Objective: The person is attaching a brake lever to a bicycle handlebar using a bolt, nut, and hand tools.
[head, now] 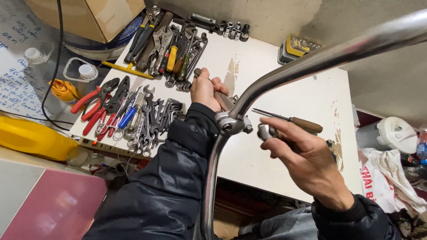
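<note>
1. Left hand [205,90] is wrapped tight around a wooden tool handle [221,98], just behind the clamp [232,123]. What's on the far end of that tool is hidden by the clamp and tube.
2. Right hand [302,155] has its fingers pinched together on a small shiny metal piece [266,131], held just right of the clamp, almost touching it.
3. The clamp is a chunky silver fitting on a chrome tube [311,62]. The tube comes up from the bottom of the view, bends at the clamp and runs off to the top right. It's up in the air over the white table [289,95].
4. A screwdriver [289,119] with a brown handle lies on the table right behind the right hand's fingers.
5. Left part of the table is packed with tools: red pliers [91,106], a heap of wrenches [149,120], more pliers and screwdrivers further back, and a row of sockets [232,30] at the far edge.
6. A yellow jug [35,138] sits off to the left, below the table.
</note>
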